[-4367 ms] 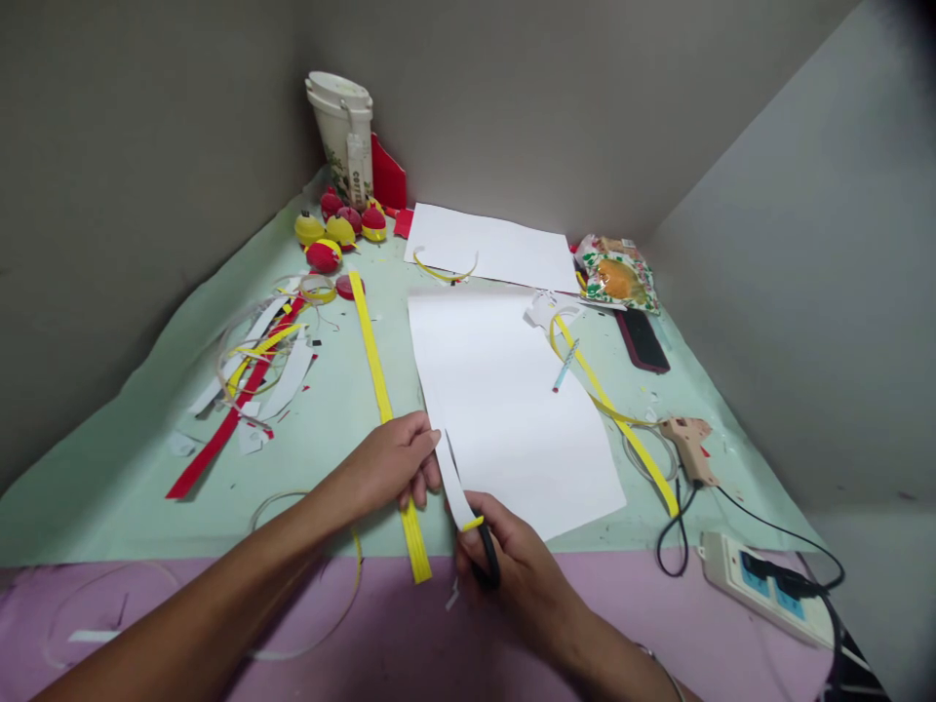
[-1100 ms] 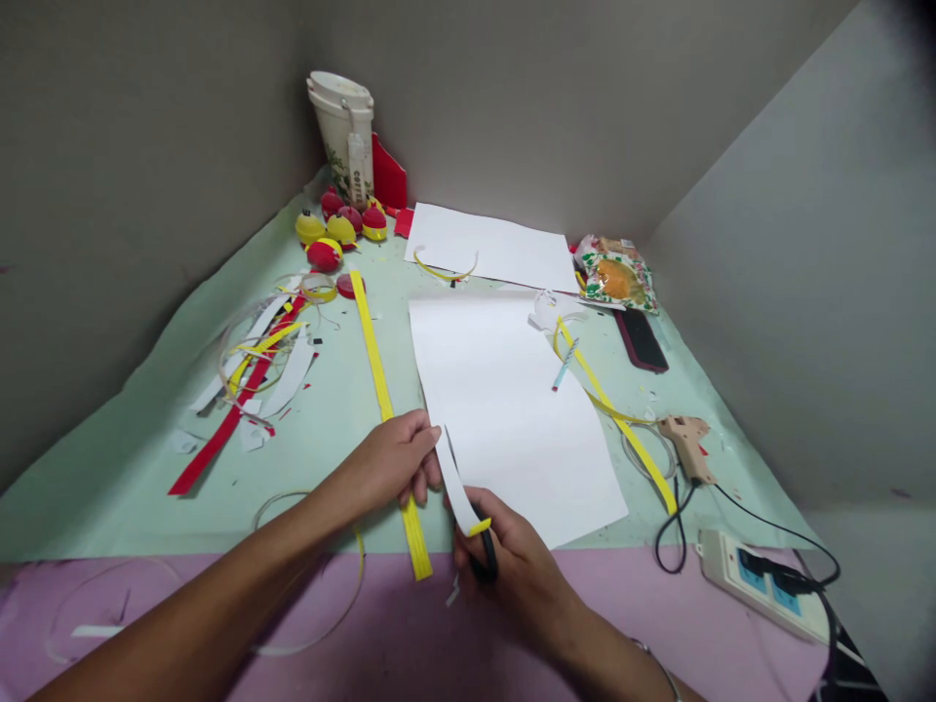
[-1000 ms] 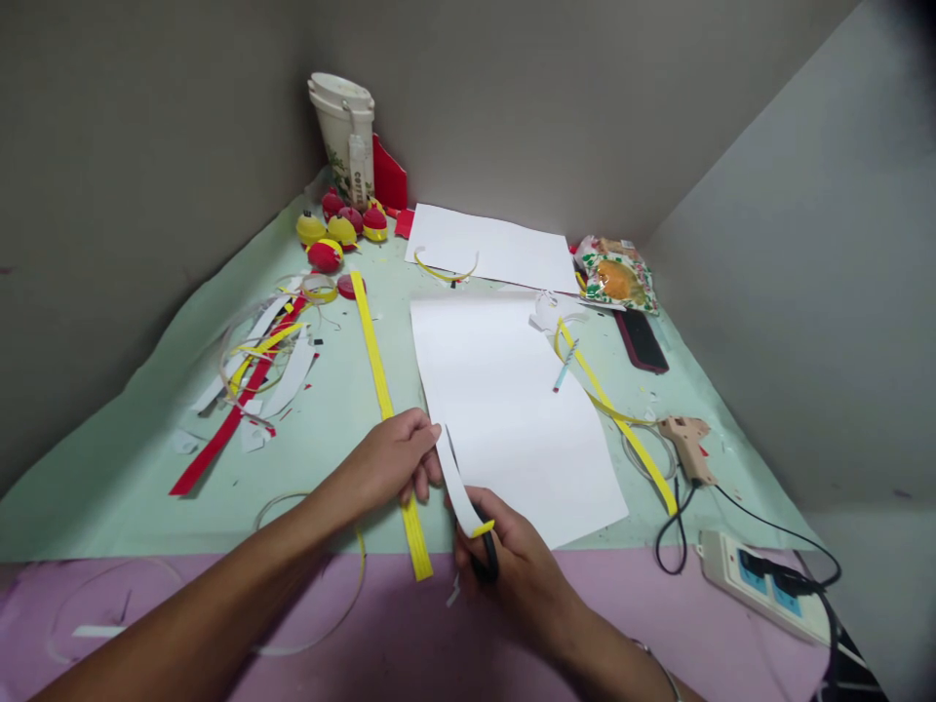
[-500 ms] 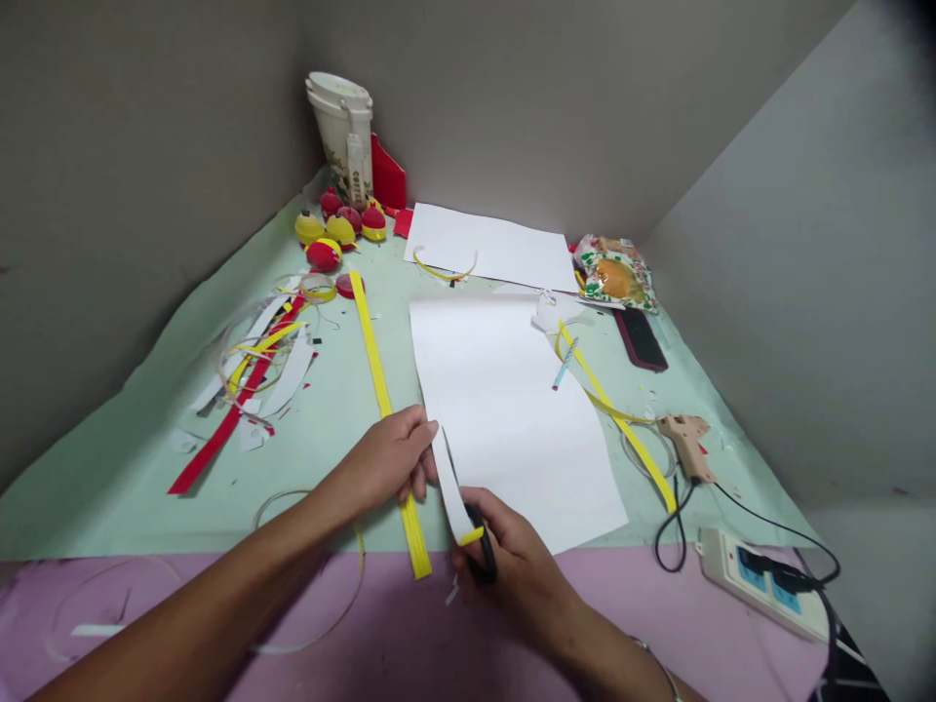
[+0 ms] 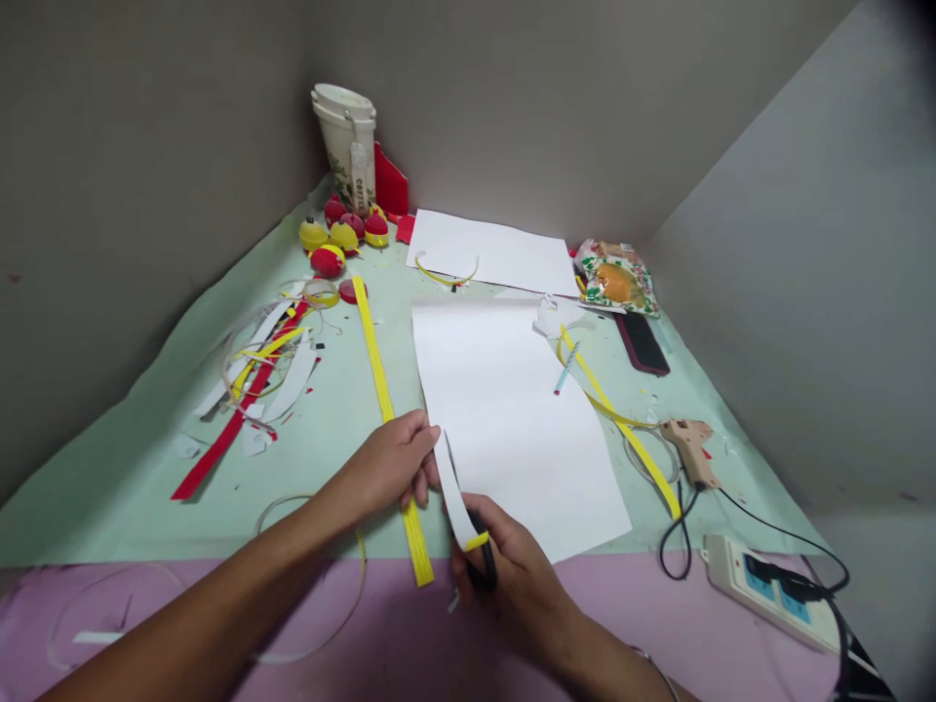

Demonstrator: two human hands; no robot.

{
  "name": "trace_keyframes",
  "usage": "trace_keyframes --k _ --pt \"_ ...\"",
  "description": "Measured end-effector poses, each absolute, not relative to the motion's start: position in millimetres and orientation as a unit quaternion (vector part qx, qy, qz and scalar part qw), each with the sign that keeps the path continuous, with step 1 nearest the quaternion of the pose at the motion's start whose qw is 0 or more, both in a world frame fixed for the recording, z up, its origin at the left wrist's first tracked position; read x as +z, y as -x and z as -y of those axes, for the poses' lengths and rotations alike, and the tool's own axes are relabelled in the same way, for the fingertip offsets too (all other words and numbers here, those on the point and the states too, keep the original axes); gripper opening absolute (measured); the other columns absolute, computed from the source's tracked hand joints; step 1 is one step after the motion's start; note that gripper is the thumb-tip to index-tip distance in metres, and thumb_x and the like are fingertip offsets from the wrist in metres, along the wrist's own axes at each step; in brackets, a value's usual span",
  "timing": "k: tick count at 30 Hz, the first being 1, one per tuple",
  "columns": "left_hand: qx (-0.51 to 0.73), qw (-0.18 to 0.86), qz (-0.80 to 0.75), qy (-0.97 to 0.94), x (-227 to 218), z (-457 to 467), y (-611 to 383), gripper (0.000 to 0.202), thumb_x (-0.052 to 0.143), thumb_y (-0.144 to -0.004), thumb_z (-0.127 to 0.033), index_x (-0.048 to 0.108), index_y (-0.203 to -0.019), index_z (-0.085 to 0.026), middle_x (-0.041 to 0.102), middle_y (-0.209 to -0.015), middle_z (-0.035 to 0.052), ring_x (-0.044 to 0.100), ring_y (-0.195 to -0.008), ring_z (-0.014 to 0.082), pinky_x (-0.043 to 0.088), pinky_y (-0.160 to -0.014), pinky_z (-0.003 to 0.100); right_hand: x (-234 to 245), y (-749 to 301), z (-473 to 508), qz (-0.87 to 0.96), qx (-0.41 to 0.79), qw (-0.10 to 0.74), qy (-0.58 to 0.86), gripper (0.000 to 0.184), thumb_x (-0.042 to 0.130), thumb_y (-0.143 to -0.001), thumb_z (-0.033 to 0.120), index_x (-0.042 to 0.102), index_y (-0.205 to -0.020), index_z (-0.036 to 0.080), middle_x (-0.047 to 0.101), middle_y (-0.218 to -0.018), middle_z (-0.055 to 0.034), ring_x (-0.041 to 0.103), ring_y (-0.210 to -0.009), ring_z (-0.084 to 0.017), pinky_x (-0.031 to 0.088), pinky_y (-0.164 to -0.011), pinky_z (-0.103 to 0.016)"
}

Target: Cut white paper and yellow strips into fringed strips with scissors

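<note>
Pinches white sheet (image 5: 512,409) by left edge in left hand (image 5: 405,460) — grips black-handled scissors (image 5: 486,568) in right hand (image 5: 521,570), beside partly cut strip (image 5: 454,499).

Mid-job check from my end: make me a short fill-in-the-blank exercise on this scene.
1. The right hand holds scissors with a ____ handle.
2. The left hand holds the left edge of the nearer ____ sheet.
3. The long red strip lies to the ____ of that sheet.
4. The glue gun lies to its ____.

Missing words: black; white; left; right.
</note>
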State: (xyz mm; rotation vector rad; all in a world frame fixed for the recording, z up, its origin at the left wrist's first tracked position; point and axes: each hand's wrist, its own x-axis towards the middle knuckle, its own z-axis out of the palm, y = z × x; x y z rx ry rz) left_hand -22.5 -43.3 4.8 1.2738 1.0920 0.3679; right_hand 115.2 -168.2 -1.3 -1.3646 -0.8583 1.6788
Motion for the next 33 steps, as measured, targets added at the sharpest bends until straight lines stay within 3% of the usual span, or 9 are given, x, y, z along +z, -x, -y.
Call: trace_keyframes --k 9,16,33 --pt "0.16 0.655 -0.486 -0.556 5.0 43.6 22.7 0.021 0.044 -0.091 -0.035 0.041 -0.074 -0.022 0.059 -0.051 -0.005 0.05 -0.034 0.01 0.034 -0.035 0.021 -6.2 -115.6 169.6 0.35 0.662 0.408 0.523 0.03 0.056 -0.089 0.03 0.061 -0.115 0.017 0.052 -0.06 0.0068 0.046 -0.048 -0.009 0.038 -0.05 -0.022" --pt "0.163 0.654 -0.479 -0.561 2.8 43.8 23.2 0.024 0.048 -0.088 -0.041 0.041 -0.074 -0.023 0.061 -0.055 -0.004 0.053 -0.036 0.0108 0.034 -0.036 0.02 -1.4 -115.0 165.9 0.327 0.672 0.405 0.527 0.031 0.057 -0.082 0.023 0.061 -0.112 0.016 0.054 -0.06 0.0067 0.046 -0.047 -0.009 0.038 -0.05 -0.022" --pt "0.171 0.655 -0.473 -0.563 3.3 43.9 23.8 0.025 0.051 -0.087 -0.043 0.042 -0.075 -0.023 0.061 -0.055 -0.004 0.053 -0.035 0.0109 0.034 -0.035 0.02 -10.5 -112.4 168.8 0.338 0.664 0.423 0.516 0.029 0.056 -0.088 0.031 0.06 -0.113 0.018 0.056 -0.065 0.0051 0.048 -0.048 -0.008 0.037 -0.051 -0.022"
